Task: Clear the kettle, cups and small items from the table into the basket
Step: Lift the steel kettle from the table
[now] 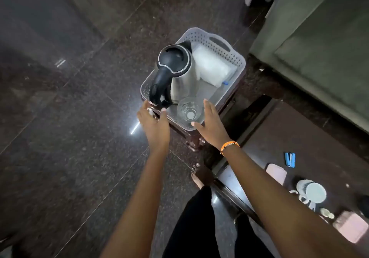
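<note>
Both arms are reaching up toward mid-frame, the left hand [153,121] and right hand [209,122] lying flat with fingers straight, holding nothing, at the near rim of one basket [229,58]. One kettle [175,72] is standing upright inside it, handle pointing lower left, with one glass [188,111] beside it. One mug [311,192] is lying at lower right.

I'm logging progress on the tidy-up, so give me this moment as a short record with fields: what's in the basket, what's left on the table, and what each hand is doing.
basket: grey, perforated, on a small dark stool
in basket: electric kettle, drinking glass, white plastic packet
left hand: open, at basket's near-left rim
right hand: open, at near-right corner
still on table: white mug, blue stapler, pink items, small bits
</note>
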`<state>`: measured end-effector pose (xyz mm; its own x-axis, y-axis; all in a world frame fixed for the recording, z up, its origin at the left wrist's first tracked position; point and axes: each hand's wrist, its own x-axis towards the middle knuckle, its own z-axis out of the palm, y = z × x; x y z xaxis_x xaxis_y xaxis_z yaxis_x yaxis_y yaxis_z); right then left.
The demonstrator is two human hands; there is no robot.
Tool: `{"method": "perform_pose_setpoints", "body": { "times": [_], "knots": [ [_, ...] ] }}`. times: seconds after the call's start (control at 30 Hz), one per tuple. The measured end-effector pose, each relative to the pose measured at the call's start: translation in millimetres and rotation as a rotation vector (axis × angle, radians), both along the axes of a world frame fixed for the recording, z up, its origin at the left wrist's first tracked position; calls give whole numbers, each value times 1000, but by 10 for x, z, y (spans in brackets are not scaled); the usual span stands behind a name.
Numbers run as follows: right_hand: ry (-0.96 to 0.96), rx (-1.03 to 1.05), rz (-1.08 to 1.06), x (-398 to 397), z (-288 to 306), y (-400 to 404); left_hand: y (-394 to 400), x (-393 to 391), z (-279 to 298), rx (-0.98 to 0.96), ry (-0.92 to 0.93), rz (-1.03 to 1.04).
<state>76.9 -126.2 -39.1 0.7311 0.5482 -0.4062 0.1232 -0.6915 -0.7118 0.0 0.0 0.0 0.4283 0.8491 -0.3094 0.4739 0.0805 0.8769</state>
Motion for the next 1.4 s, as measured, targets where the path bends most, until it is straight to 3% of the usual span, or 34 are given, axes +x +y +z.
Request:
{"method": "perform_pose_setpoints", "body": {
  "times": [0.17,0.37,0.5,0.6,0.8,0.97,1.27,1.4],
  "knots": [
    [17,-125,-21,110,-148,384,251,277,-32,80,7,-189],
    [-120,-185,-18,95,-294,473,603,594,-66,127,234,-290],
    [-153,-115,-96,101,-284,384,793,644,-119,-5,197,-417],
    [-171,9,-204,36,-251,232,787,607,-132,29,144,-440],
    [-168,191,-318,-144,5,-170,343,485,27,226,140,-426],
    [-234,225,-370,-299,356,-659,52,199,362,219,27,-329],
    [-358,18,-473,-437,206,-1821,-767,-313,774,178,28,-522],
    [-264,-79,-514,-401,-124,-2176,-1146,-453,702,131,89,-573]
  ]
}}
